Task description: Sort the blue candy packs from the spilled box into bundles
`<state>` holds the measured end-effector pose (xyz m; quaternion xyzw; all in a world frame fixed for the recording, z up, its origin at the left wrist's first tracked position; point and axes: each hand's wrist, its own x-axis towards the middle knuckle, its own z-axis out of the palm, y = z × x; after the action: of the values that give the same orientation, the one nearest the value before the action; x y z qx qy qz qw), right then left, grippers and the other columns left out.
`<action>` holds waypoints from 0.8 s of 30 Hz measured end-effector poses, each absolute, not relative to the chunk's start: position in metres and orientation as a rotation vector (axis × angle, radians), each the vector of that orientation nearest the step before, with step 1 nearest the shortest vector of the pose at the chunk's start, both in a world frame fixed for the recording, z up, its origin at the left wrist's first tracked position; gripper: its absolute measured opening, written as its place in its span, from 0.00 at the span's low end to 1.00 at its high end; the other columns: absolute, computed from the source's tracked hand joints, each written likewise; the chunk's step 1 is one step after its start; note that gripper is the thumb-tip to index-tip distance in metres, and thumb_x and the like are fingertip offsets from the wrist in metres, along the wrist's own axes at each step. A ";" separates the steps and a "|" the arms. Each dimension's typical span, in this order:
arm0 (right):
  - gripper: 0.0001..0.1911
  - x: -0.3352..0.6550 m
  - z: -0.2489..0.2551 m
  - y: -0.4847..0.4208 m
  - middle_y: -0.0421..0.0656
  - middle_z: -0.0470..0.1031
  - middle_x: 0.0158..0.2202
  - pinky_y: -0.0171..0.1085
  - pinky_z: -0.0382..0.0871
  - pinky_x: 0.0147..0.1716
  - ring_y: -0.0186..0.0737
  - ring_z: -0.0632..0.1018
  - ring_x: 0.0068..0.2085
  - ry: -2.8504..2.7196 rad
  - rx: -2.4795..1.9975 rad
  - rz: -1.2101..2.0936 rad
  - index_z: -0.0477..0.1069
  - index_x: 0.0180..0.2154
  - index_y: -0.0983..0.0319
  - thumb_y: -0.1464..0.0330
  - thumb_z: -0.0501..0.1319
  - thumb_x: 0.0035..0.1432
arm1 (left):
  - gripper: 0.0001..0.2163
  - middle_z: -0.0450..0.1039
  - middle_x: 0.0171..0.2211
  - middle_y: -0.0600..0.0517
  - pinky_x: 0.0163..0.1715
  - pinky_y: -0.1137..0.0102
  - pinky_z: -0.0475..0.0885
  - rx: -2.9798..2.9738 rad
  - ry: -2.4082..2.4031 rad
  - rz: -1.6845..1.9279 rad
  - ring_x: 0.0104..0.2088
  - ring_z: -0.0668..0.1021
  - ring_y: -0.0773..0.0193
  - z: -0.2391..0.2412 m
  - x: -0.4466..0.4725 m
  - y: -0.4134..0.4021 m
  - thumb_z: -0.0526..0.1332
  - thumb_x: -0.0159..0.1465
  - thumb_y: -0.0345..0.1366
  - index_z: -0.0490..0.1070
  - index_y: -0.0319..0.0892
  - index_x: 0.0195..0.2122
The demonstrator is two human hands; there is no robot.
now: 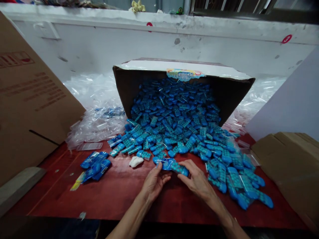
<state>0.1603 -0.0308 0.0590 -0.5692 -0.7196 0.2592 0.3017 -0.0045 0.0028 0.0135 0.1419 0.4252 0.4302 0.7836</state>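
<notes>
Fingers of my left hand (155, 182) are closed on a small glossy blue packet (167, 163), gripped at its left end. My right hand (195, 179) pinches a small clear case with a blue end and rows of teal beads (178, 168). The case meets the right end of the packet; whether it is partly inside cannot be made out. Just beyond my hands spreads a large heap of similar blue and teal cases (174, 129), spilling from a cardboard box (236, 86) lying on its side. A crumpled white wad (136, 161) lies left of the packet.
Several flat blue packets (96, 167) lie on the red tabletop (119, 199) to the left. Clear plastic pieces (97, 127) are piled behind. Cardboard boxes (32, 99) stand at the left and right (291, 166). A white wall (99, 49) closes off the back.
</notes>
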 end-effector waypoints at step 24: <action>0.14 0.156 0.053 -0.035 0.42 0.66 0.39 0.36 0.64 0.38 0.38 0.70 0.38 -1.880 -1.467 0.786 0.64 0.42 0.58 0.72 0.56 0.50 | 0.08 0.73 0.21 0.51 0.15 0.78 0.66 0.209 0.986 0.981 0.20 0.74 0.68 0.010 -0.007 0.002 0.59 0.54 0.37 0.67 0.37 0.29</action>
<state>0.1563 -0.0347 0.0533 -0.5553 -0.7120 0.2975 0.3102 -0.0065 0.0016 0.0104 0.0961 0.4532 0.4512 0.7628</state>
